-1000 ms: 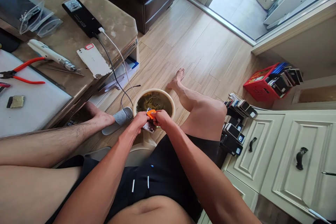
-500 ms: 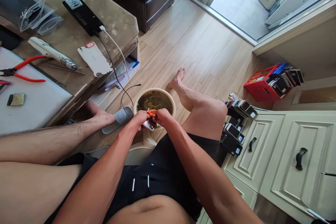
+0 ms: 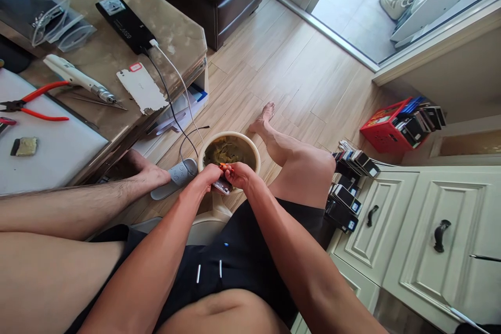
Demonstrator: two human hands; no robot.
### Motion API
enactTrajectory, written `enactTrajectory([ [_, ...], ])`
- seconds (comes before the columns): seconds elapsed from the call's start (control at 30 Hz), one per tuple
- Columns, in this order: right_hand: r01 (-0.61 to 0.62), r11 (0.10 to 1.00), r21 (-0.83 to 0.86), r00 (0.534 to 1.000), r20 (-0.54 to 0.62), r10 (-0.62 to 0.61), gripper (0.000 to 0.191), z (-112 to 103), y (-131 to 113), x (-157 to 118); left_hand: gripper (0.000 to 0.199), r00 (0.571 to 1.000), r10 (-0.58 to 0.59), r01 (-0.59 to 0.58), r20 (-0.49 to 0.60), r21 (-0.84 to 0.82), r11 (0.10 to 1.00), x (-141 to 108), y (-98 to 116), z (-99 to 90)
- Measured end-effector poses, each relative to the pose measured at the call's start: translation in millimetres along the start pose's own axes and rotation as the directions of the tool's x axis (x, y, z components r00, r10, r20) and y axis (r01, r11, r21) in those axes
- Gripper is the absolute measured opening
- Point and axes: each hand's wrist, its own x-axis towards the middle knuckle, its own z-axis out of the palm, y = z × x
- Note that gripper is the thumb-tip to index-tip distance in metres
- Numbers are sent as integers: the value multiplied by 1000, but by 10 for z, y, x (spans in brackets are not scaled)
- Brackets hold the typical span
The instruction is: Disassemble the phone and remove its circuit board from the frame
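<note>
Above the near rim of a cream bucket (image 3: pixel 256 154), both of my hands are close together. My left hand (image 3: pixel 208 175) is closed round a thin, dark, shiny slab (image 3: pixel 222 186), which looks like a phone or a part of one. My right hand (image 3: pixel 240 174) is closed in a pinch at a small orange thing (image 3: pixel 224 166) by the slab's far edge. Its kind cannot be made out, and the fingers hide much of both items. Yellow-brown scraps (image 3: pixel 227 152) lie inside the bucket.
On the left table (image 3: pixel 172 21) are a black 65W charger (image 3: pixel 125 23) with cables, a white pen-like tool (image 3: pixel 80 77), red-handled pliers (image 3: pixel 35 95) and a torn white panel (image 3: pixel 141 87). Stacked phones (image 3: pixel 346 193) and a red basket (image 3: pixel 381 128) stand right, by white drawers (image 3: pixel 376 235).
Both hands stay over the bucket's near rim. Less of the orange thing shows between the fingers now. The view has shifted slightly.
</note>
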Motion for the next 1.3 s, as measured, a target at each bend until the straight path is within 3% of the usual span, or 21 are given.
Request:
enactTrajectory([
  [0.2, 117, 970, -214, 989, -62, -133, 30, -7, 8, -58, 32, 999, 28, -27, 16, -12, 1000, -36, -20, -8],
  [0.33, 198, 868, -456, 960, -90, -267, 28, -167, -48, -160, 30, 999, 35, -35, 28, -8, 999, -66, -30, -61],
  [0.5, 326, 551, -768, 876, 27, -482, 16, -343, -149, -394, 30, 998, 42, -41, 53, -24, 999, -114, -31, -96],
  [0.67, 390, 230, -892, 799, 204, -565, 6, -364, -130, -491, 30, 998, -2, 4, 69, -25, 1000, -166, -19, -132],
  [0.83, 346, 30, -938, 779, 269, -567, 16, -250, -59, -399, 30, 997, -40, 42, 65, -25, 999, -207, -13, -128],
  [1.0, 289, -97, -952, 781, 294, -551, 24, -69, 84, -398, 34, 999, -29, 29, 33, -24, 999, -209, -9, -108],
  [1.13, 220, -145, -965, 796, 264, -545, 28, -3, 143, -339, 34, 999, -26, 26, 22, -8, 1000, -192, -14, -77],
  [1.3, 106, -140, -984, 807, 167, -567, 29, -77, 36, -257, 30, 998, 3, -3, 56, 0, 1000, -180, -59, -50],
])
